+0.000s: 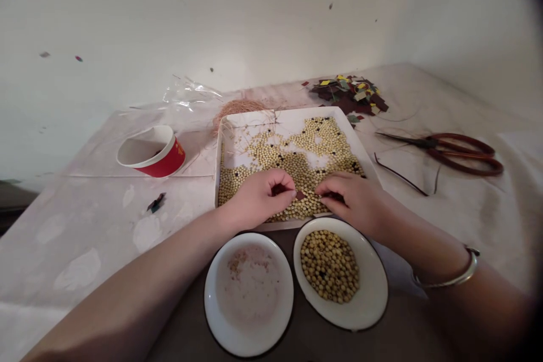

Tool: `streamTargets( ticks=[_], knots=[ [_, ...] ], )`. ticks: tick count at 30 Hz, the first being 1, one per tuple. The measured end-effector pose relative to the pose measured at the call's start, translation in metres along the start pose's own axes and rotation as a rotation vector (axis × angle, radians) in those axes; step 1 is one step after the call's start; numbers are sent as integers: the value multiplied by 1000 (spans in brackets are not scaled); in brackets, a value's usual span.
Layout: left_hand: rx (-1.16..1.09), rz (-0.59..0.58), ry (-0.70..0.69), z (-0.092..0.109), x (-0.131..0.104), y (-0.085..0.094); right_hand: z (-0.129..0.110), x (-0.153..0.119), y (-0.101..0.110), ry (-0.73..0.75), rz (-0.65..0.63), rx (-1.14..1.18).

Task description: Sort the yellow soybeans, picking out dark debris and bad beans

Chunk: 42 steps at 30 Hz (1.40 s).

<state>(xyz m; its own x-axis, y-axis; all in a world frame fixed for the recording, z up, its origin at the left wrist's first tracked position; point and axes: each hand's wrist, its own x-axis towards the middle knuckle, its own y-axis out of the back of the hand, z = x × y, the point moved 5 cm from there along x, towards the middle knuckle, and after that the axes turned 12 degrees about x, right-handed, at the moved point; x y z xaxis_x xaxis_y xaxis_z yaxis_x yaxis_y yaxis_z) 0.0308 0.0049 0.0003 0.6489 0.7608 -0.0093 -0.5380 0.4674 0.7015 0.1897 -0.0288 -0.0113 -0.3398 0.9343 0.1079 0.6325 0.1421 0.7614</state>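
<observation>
Left hand (259, 197) holds maroon chip (301, 195) pointing rightward.

- It looks like a place for crafts; I can't tell if it's a home or a workshop.
- A pale, blotchy, cloth-covered table (106, 203) is by a plain whitish wall (254, 11).
- Big scissors with reddish-brown handles (429, 142) lie near a heap of little coloured scraps (350, 93).
- Small, round, yellowish beads (326, 136) fill much of a white, boxy tray (299, 115).
</observation>
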Motion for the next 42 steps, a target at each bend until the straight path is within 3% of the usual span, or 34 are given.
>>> streamTargets(
  ticks=[5,11,14,19,24,27,30,33,36,42],
  knots=[
    [8,2,-5,0,0,0,-3,0,-1,-3,9,61],
    [6,-5,-2,1,-1,1,-11,0,1,-52,169,247],
    [-18,-1,-8,0,-2,1,-11,-1,1,-178,231,576],
    [-95,6,30,-4,-1,3,-3,-5,-2,-395,311,1426],
    [-230,103,84,3,-4,24,-1,-9,-4,-535,325,1757],
    [-145,225,86,17,-14,43,-11,-13,-5,-566,300,1852],
    [128,436,-38,41,-31,60,-24,-17,-6,-583,258,1897],
    [415,587,-316,69,-47,63,-34,-19,-9,-600,219,1913],
    [570,595,-519,85,-54,54,-41,-20,-15,-609,161,1916],
    [731,541,-680,88,-55,32,-49,-21,-31,-594,82,1943]
  ],
)
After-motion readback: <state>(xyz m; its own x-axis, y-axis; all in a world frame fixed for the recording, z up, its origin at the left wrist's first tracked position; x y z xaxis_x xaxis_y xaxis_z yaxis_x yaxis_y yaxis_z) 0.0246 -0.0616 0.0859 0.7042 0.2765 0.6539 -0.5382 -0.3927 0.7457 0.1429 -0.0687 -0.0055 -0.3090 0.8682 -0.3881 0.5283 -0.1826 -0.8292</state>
